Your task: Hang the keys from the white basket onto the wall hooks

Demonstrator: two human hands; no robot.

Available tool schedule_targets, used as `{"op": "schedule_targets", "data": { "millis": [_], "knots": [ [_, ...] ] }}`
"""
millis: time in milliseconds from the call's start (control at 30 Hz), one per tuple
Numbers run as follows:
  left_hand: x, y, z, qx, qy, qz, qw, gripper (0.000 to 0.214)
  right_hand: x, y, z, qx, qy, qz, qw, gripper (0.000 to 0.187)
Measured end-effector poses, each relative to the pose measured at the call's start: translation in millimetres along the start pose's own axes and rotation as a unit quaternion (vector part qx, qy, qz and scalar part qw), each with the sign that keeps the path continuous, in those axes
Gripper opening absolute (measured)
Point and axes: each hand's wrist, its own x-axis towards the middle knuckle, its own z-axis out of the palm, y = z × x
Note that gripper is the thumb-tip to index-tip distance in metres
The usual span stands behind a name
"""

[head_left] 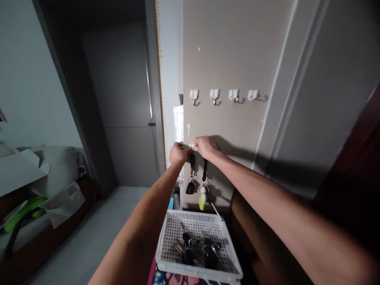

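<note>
My left hand (179,153) and my right hand (207,146) meet at the board, fingers pinched together close to a white hook base (191,146). Between them, a black strap (192,160) hangs down with a dark car key (190,187) on a metal ring; its top is at my fingertips. Just below my right hand a second black strap (204,170) carries a yellow-green charm (202,197) and a pink ring. Where this second strap is held up is hidden behind that hand.
Several white hooks (215,95) line the board (237,51) above my hands. Below stands a white perforated basket (166,241) holding several keys (187,253) with black fobs. A grey door (121,95) is at left, beside a seat with a light cushion (63,166).
</note>
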Motion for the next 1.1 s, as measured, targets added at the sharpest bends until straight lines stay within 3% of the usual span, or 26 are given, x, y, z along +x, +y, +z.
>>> {"op": "schedule_targets", "data": {
  "millis": [333,433,600,700,800,933,1033,1100],
  "knots": [
    [2.3,-3.9,0.7,-0.021,-0.029,-0.028,0.999,0.034,4.2,-0.2,-3.5,-0.03,-0.019,-0.006,0.999,0.025],
    [-0.2,-1.6,-1.5,-0.009,-0.03,-0.036,0.999,0.036,1.6,-2.1,-2.3,-0.046,0.001,-0.001,0.999,0.024],
    [-2.4,-4.2,-10.1,0.001,-0.039,-0.042,0.998,0.035,-14.8,0.8,-1.1,-0.028,0.029,0.001,0.999,0.021],
    [-13.3,-19.7,-14.5,-0.004,-0.075,-0.025,0.997,0.033,-35.7,5.7,9.0,-0.005,0.01,0.005,1.0,0.02],
    [-41.6,-51.0,-16.2,0.028,-0.164,-0.002,0.986,0.031,-71.4,9.3,33.7,0.026,-0.061,-0.019,0.998,0.015],
    [-95.2,-104.9,-17.9,0.098,-0.305,-0.009,0.947,0.028,-132.3,11.3,75.4,0.082,-0.243,-0.077,0.963,0.012],
    [-128.5,-137.5,-19.4,0.13,-0.358,-0.023,0.924,0.027,-164.4,10.5,98.2,0.101,-0.341,-0.121,0.927,0.014],
    [-142.8,-151.0,-19.7,0.154,-0.366,-0.013,0.918,0.027,-173.8,7.9,106.2,0.098,-0.361,-0.138,0.917,0.016]
  ]
}}
